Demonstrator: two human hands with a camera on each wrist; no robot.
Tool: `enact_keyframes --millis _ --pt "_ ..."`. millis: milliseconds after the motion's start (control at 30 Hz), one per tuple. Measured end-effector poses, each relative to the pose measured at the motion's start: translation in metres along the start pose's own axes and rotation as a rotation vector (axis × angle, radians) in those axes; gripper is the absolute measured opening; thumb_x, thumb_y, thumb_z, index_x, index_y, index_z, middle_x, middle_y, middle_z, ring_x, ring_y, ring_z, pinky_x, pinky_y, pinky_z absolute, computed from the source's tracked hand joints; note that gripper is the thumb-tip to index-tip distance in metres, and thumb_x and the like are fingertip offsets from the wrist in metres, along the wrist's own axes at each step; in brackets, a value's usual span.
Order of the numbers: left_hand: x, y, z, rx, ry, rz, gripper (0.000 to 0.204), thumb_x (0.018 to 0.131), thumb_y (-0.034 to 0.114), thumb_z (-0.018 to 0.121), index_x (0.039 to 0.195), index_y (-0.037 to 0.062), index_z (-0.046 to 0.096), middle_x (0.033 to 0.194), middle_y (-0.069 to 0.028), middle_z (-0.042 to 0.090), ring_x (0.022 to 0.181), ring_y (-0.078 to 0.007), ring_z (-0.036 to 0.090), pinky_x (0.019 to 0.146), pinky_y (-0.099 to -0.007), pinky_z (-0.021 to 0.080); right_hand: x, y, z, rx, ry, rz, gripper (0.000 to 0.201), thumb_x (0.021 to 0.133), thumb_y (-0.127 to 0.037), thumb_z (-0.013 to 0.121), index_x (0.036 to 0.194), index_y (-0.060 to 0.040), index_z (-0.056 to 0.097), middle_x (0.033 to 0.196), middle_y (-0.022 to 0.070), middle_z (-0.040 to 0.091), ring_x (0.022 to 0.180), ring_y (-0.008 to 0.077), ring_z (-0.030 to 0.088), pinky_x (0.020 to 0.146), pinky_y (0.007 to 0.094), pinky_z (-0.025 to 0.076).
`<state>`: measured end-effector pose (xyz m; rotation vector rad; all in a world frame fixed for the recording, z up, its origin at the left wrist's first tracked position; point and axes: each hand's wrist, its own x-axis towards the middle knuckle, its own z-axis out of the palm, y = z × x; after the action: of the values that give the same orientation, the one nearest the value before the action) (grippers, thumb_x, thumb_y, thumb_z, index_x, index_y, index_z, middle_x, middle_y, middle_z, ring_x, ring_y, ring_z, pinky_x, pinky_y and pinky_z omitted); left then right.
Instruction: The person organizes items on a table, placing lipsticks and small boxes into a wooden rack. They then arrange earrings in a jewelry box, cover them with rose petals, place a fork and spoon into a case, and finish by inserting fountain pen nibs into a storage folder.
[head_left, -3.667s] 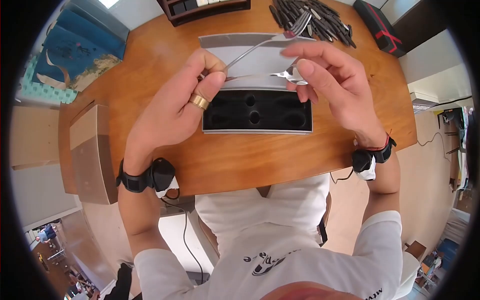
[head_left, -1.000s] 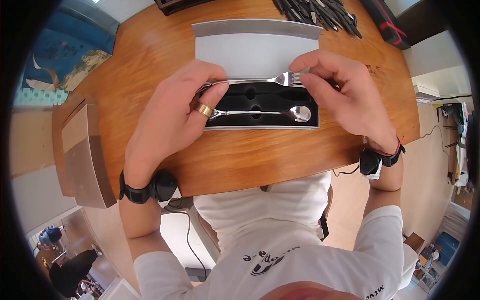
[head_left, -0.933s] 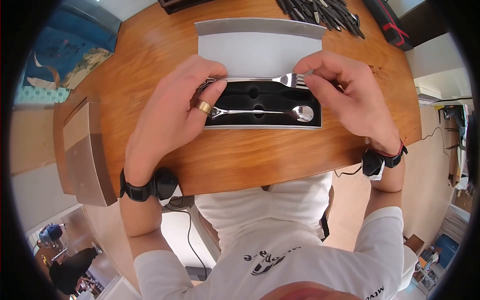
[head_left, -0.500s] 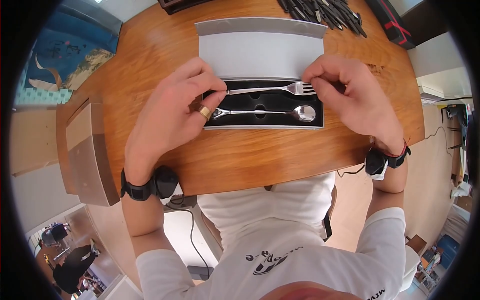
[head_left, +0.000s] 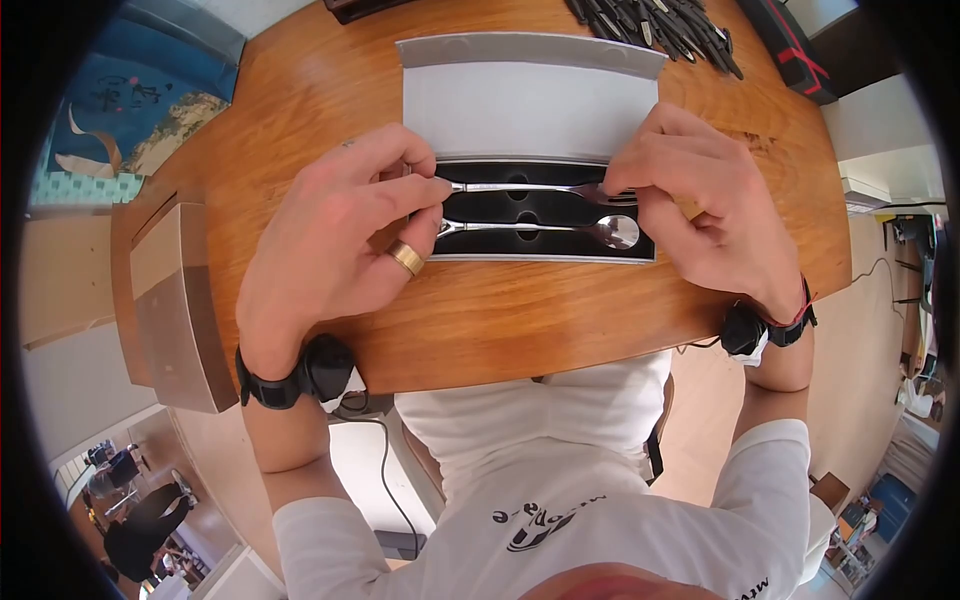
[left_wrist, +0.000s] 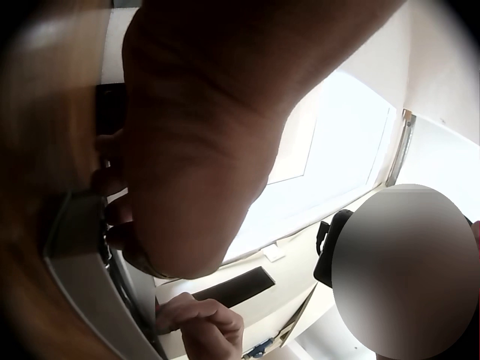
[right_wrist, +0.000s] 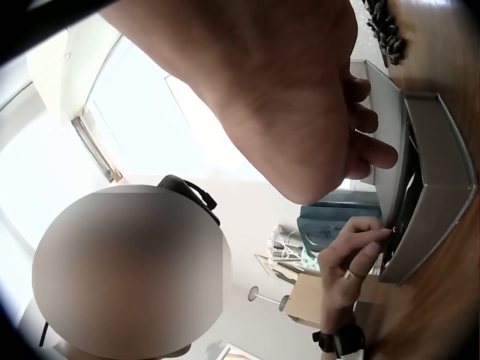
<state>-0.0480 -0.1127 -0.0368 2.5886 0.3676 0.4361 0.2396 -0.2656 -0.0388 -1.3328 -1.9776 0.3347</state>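
Observation:
A silver fork lies along the back slot of a black foam insert, and a silver spoon lies in the front slot. Both are in a grey box with its lid raised at the back. My left hand presses a fingertip on the fork's handle end, its thumb apart near the spoon's handle. At the other end, fingertips of my right hand press on the fork's head and partly hide the tines. In the right wrist view, the left hand reaches over the box.
Several dark pens or knives lie heaped at the back right, beside a black box with red ribbon. A blue bag stands at the left. A brown box sits at the left table edge.
Earlier the spoon went into the front slot. The fork, held by both hands above the insert, has come down into the back slot. The right fingers have moved onto its head.

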Motion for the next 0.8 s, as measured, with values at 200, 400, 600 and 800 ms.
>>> enact_keyframes --millis 200,400,600,800 --pt "0.001 0.002 0.002 0.013 0.006 -0.005 0.025 0.081 -0.01 0.073 0.105 -0.0022 0.076 0.107 -0.0103 0.063 0.082 -0.0243 0.064 0.074 -0.0335 0.052 -0.003 -0.004 0.001 -0.062 -0.086 0.068 0.014 0.079 0.002 0.064 0.09 0.0007 0.073 0.067 0.012 0.06 0.074 0.0302 0.057 0.063 0.044 0.048" --pt "0.001 0.004 0.002 0.006 0.002 -0.019 0.027 0.08 -0.012 0.073 0.105 -0.0032 0.075 0.107 -0.0103 0.063 0.081 -0.0246 0.064 0.073 -0.0336 0.052 -0.005 -0.007 0.0 -0.129 -0.147 0.095 0.026 0.072 0.008 0.057 0.092 0.0014 0.073 0.075 0.0108 0.068 0.072 0.0286 0.054 0.063 0.0397 0.046" --pt "0.001 0.002 0.003 0.009 0.004 -0.005 0.027 0.079 -0.013 0.072 0.105 -0.0035 0.074 0.107 -0.0104 0.062 0.081 -0.0248 0.064 0.073 -0.0332 0.052 -0.003 -0.003 -0.004 -0.094 -0.04 0.092 0.01 0.078 -0.001 0.065 0.083 -0.0003 0.073 0.066 0.0109 0.062 0.069 0.0292 0.057 0.058 0.0417 0.046" --pt "0.0 0.002 0.004 -0.033 -0.003 -0.026 0.027 0.079 -0.014 0.071 0.105 -0.0042 0.073 0.106 -0.0115 0.062 0.082 -0.0257 0.063 0.074 -0.032 0.052 -0.003 -0.006 -0.004 -0.072 0.064 0.131 0.008 0.08 -0.001 0.064 0.08 -0.0031 0.072 0.068 0.0104 0.063 0.067 0.0284 0.059 0.058 0.0398 0.046"
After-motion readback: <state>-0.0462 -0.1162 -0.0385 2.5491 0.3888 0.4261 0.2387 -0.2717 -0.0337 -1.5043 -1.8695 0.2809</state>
